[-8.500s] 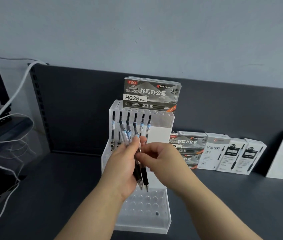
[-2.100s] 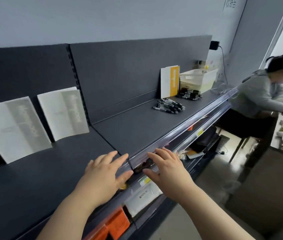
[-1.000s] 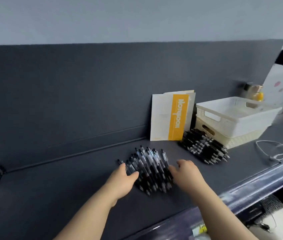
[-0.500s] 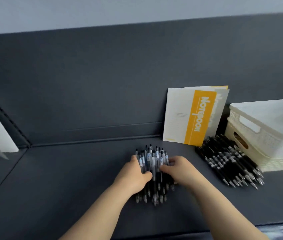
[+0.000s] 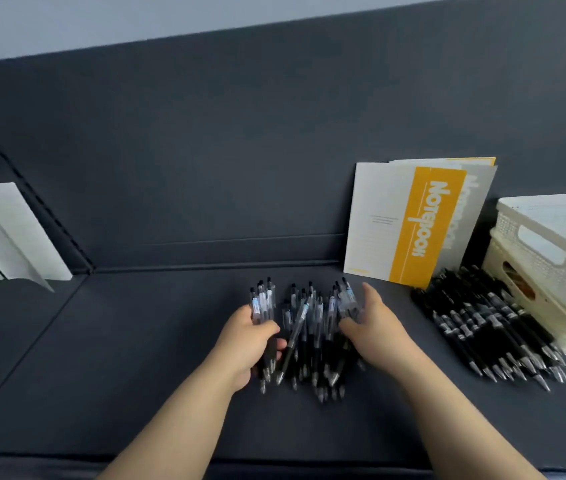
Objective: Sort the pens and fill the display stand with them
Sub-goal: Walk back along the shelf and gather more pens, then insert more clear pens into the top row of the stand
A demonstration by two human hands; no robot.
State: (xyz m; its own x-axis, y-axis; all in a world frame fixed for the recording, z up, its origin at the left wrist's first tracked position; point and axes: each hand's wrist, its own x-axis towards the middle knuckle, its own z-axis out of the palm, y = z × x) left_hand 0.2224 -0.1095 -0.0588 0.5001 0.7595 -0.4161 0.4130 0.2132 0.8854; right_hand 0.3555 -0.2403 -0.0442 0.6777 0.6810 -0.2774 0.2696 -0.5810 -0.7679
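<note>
Stationery shop — dark retail shelf (image 5: 136, 358) with slotted upright (image 5: 32, 188), notebooks (image 5: 413, 223) leaning face-out on the back panel (image 5: 240, 150), pens (image 5: 482, 334) heaped loose in bulk.

1. Loads of room left of the heap of clear-barrelled pens (image 5: 309, 334): the dark grey shelf (image 5: 129, 375) runs open up to the white booklets (image 5: 15, 233) leaning far left.
2. Right side's tighter. A pile of black pens (image 5: 482, 334) lies near, with stacked white plastic baskets (image 5: 548, 271) just beside it.
3. Behind, a white-and-yellow notebook (image 5: 406, 223) leans on the dark back panel (image 5: 205, 150).

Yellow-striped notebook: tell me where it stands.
Head view, right side: the notebook leans on the back panel, behind the black pen pile, left of the white basket.
</note>
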